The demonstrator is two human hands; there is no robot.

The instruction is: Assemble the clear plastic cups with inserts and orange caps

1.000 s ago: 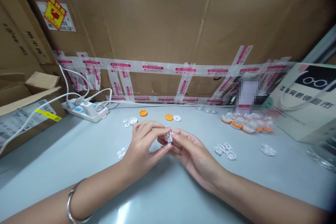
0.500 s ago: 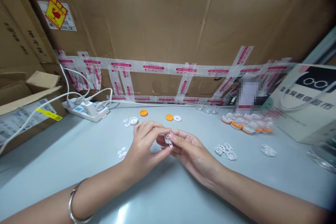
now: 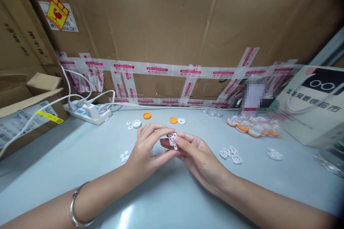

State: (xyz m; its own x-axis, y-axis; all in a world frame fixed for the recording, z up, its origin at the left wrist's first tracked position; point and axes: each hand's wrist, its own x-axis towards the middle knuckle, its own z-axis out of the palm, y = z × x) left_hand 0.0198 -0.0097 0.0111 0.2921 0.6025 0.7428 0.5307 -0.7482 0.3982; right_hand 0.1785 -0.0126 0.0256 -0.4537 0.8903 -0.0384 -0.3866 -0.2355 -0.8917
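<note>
A small white openwork plastic piece (image 3: 172, 138) is held between both hands, above the middle of the table. My left hand (image 3: 149, 145) is closed on its left side, forefinger at the top and thumb at the bottom. From the right, my right hand (image 3: 199, 155) pinches it with the thumb on its face; the other fingers are partly hidden behind. Similar white openwork pieces (image 3: 231, 154) lie in a cluster right of my right hand. Several small white discs (image 3: 125, 156) rest just left of my left hand.
Behind the hands lie orange rings (image 3: 147, 115) and white rings (image 3: 181, 121). Orange-based clear parts (image 3: 251, 127) are grouped at the right, near a paper bag (image 3: 313, 105). A power strip (image 3: 90, 112) with white cables stands back left. A large cardboard box (image 3: 161, 25) walls off the back.
The white piece has turned slightly between the fingers, showing its round openwork face more plainly. My left fingers have shifted a little; both hands stay in place.
</note>
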